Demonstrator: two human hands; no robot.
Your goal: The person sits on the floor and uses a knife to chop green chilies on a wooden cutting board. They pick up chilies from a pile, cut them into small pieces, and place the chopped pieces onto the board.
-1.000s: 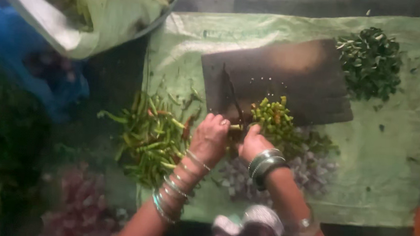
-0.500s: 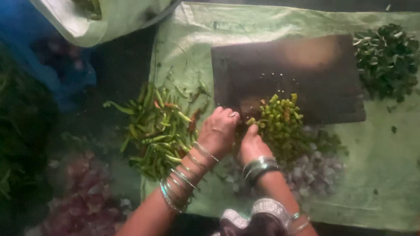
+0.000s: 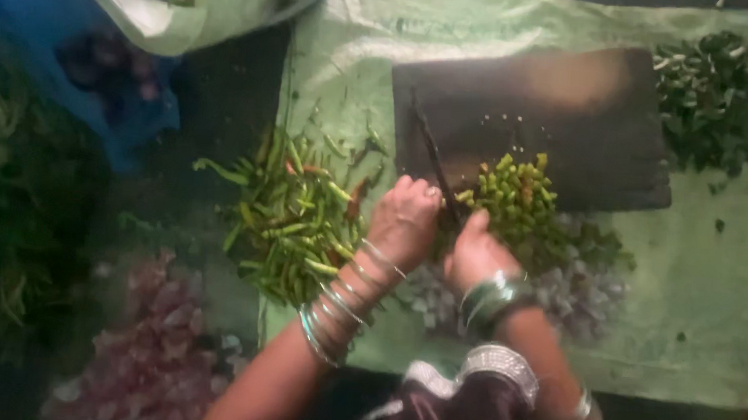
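Silver bangles (image 3: 341, 309) on both wrists

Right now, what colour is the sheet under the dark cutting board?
Pale green; the sheet shows best in the head view, spread under the cutting board.

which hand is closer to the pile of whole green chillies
Left. The left hand sits right at the edge of the pile of whole green chillies, just to its right. The right hand lies farther right, beyond the left hand, beside the chopped chillies.
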